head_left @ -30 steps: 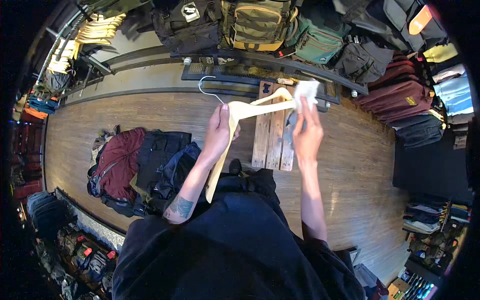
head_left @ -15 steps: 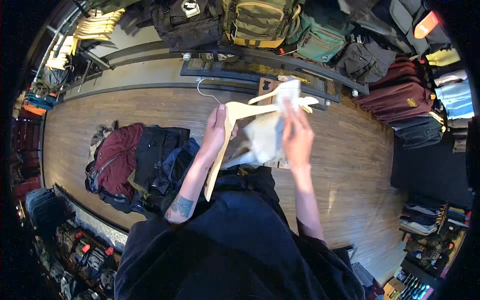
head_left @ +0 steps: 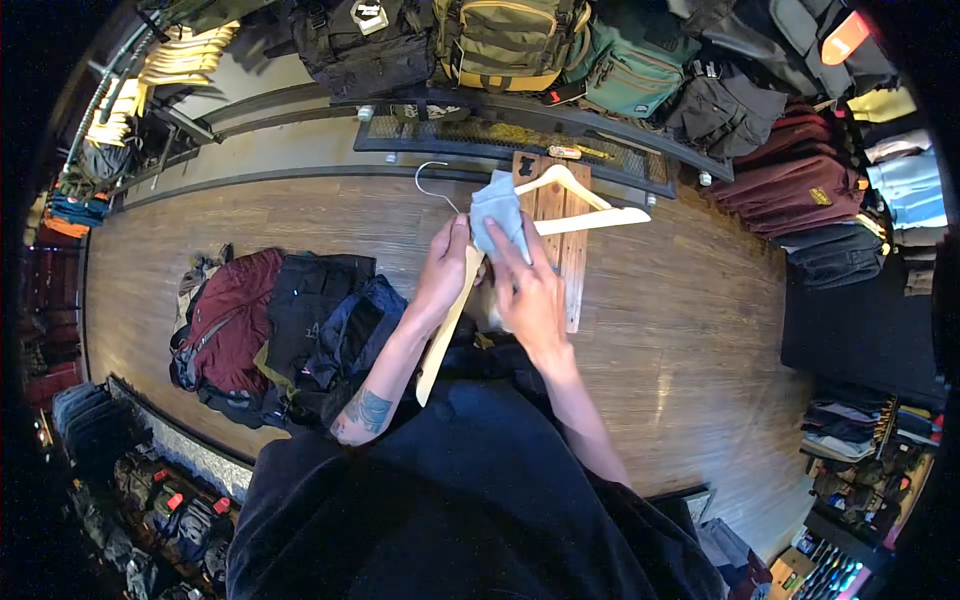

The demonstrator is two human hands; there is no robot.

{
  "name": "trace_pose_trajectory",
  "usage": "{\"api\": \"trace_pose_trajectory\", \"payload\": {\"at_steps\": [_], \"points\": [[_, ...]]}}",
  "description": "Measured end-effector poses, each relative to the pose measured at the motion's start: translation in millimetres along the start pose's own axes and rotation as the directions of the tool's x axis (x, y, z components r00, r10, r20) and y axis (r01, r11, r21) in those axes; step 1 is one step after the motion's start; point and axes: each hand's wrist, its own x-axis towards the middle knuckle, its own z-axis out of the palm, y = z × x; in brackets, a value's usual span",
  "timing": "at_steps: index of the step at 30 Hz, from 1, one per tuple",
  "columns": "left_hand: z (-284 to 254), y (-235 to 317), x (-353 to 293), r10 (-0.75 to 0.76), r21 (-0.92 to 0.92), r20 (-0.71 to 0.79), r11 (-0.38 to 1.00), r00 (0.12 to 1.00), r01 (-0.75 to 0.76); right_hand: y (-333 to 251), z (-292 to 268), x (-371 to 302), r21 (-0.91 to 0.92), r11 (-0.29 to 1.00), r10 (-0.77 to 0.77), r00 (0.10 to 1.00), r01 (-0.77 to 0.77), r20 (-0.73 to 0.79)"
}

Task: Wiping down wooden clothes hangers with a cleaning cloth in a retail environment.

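Head view: left hand (head_left: 441,274) grips hanger (head_left: 592,222), right hand (head_left: 537,303) holds cloth (head_left: 497,211); slatted bench (head_left: 574,280) on wood floor (head_left: 690,330), backpacks (head_left: 508,48) beyond.

Brn plank flr (head_left: 690,320), glare (head_left: 765,500) lower R; dk mesh shelf (head_left: 460,134), slatted wd bench (head_left: 574,270).

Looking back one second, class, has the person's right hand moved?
Yes: the right hand has moved left, from right of the slatted wooden bench to overlapping it in this view.
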Motion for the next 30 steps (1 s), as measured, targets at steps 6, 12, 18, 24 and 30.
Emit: {"api": "trace_pose_trajectory", "payload": {"at_steps": [6,12,18,24,30], "points": [[-14.9,6.7,-2.0,0.012,0.041,0.029,0.999,0.999,-0.013,46.8,-35.1,10.5,-0.166,0.976,0.116,0.981,-0.141,-0.155],[-7.0,17.4,-3.8,0.007,0.037,0.019,0.999,1.000,-0.008,78.2,-49.1,21.0,-0.270,0.958,0.020,0.957,-0.101,-0.288],[-4.9,11.3,4.7,0.035,-0.124,0.160,0.992,0.986,-0.015,1.0,-16.0,15.7,0.004,0.999,0.043,0.998,-0.043,0.034],[-35.8,10.1,13.2,-0.128,-0.489,0.391,0.810,0.911,0.323,-1.8,-16.2,26.7,0.235,0.972,-0.014,0.996,-0.006,0.084],[-47.0,4.4,20.6,-0.141,-0.487,0.382,0.809,0.913,0.328,-4.8,-6.4,28.1,0.169,0.979,-0.148,0.966,0.112,0.213]]}}
